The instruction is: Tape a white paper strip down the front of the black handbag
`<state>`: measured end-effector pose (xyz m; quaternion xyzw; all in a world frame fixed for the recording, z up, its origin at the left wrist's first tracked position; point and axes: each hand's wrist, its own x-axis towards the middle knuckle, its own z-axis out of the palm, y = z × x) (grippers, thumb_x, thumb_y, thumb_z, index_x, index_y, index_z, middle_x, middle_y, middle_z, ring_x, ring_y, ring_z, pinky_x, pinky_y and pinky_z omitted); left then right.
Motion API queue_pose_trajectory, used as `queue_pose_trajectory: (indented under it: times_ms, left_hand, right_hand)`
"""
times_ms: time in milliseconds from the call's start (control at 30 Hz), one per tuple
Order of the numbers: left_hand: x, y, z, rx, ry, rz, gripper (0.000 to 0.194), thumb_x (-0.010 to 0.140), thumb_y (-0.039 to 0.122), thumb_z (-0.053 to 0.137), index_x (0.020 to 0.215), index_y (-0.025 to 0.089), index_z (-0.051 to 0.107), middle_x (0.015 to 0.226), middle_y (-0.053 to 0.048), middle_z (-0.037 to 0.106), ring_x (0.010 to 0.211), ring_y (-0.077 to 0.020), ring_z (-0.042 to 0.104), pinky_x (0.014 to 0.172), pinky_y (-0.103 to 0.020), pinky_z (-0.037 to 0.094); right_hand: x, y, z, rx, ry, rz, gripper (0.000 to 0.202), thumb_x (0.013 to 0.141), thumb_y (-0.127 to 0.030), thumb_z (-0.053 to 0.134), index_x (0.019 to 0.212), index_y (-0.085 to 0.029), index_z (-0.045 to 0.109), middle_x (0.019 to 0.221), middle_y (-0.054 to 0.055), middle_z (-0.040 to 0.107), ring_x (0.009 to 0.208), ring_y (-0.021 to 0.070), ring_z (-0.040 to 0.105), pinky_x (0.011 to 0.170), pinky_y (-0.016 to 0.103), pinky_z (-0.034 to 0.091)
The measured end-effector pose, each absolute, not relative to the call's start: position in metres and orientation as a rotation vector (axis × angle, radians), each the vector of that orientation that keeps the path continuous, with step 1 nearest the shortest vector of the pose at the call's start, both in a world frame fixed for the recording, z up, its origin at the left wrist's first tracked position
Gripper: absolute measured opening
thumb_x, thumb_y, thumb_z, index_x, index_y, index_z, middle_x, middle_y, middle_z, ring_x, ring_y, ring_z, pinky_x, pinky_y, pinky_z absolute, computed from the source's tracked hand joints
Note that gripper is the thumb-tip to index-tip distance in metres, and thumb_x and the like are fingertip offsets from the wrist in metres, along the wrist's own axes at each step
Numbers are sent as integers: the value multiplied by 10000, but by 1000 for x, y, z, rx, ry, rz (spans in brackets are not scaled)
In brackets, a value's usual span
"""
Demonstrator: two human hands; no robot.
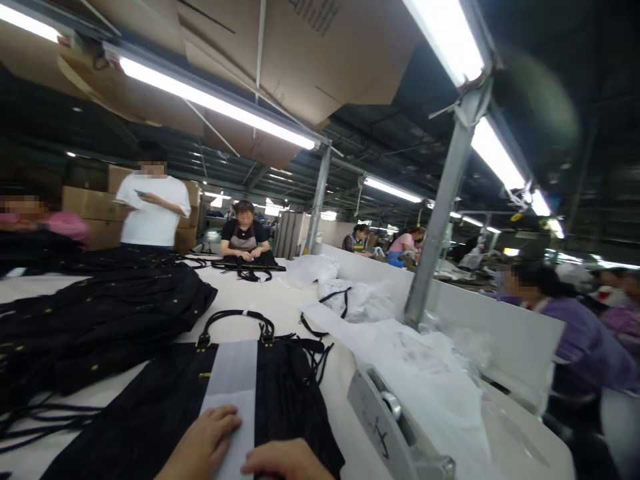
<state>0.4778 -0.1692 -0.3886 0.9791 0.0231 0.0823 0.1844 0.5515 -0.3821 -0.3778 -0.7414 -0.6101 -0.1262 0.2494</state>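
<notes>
A black handbag point(290, 400) lies flat on the white table in front of me, its looped handle point(235, 313) pointing away. Down its middle runs a pale paper strip point(233, 367), with a crease across it. My left hand point(205, 440) rests on the strip's lower part, fingers laid over the paper. Close beside it, my right hand point(287, 459) has its fingers curled at the strip's right edge and seems to pinch it. The lower picture edge cuts off both hands, and the right fingertips are partly hidden.
Black bags point(110, 320) are heaped at left. A grey tape-dispenser-like device point(380, 420) stands at right, beside white plastic sheeting point(430, 373). A metal post point(440, 200) rises by a low white partition point(480, 313). Across the table a person point(245, 237) handles black material; other people are around.
</notes>
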Motion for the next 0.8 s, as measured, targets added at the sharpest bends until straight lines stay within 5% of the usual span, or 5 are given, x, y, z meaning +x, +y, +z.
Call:
queue_pose_trajectory:
  times_ms: [67, 200, 600, 700, 800]
  left_hand:
    - [481, -164, -396, 2752, 37, 288, 434, 871, 196, 407, 1209, 258, 672, 1341, -53, 605, 1258, -253, 532, 1101, -439, 402]
    - [482, -163, -398, 2722, 10, 345, 434, 853, 215, 392, 1149, 271, 705, 1299, -38, 637, 1224, -251, 565, 1079, -426, 431]
    - [487, -154, -416, 2652, -3, 472, 414, 851, 289, 397, 1107, 300, 723, 1253, -21, 666, 1179, -250, 600, 1047, -409, 464]
    - [486, -153, -416, 2650, -4, 472, 413, 850, 269, 398, 1100, 308, 724, 1251, -18, 667, 1175, -249, 603, 1047, -414, 464]
    - [485, -157, -408, 2668, 1, 419, 429, 854, 249, 380, 1111, 286, 722, 1259, -42, 661, 1181, -252, 599, 1050, -425, 460]
  right_hand:
    - [562, -440, -333, -2083, -1220, -302, 318, 962, -307, 373, 1088, -256, 660, 1005, -6, 743, 916, 124, 681, 837, 197, 516]
    - [599, -556, -281, -2330, -514, -263, 289, 872, -379, 432, 858, -225, 677, 801, 24, 717, 779, 204, 643, 740, 305, 481]
    - [628, -610, -282, -2382, -92, 192, 369, 802, -454, 471, 666, -153, 636, 690, 106, 703, 609, 165, 588, 520, 252, 334]
    - [620, -631, -294, -2344, -138, 257, 421, 666, -405, 626, 993, -145, 683, 808, 95, 714, 608, 175, 599, 477, 245, 339]
    - [610, -648, -322, -2255, -233, 206, 915, 567, -302, 643, 1422, -140, 361, 838, 34, 679, 574, 173, 598, 443, 246, 360]
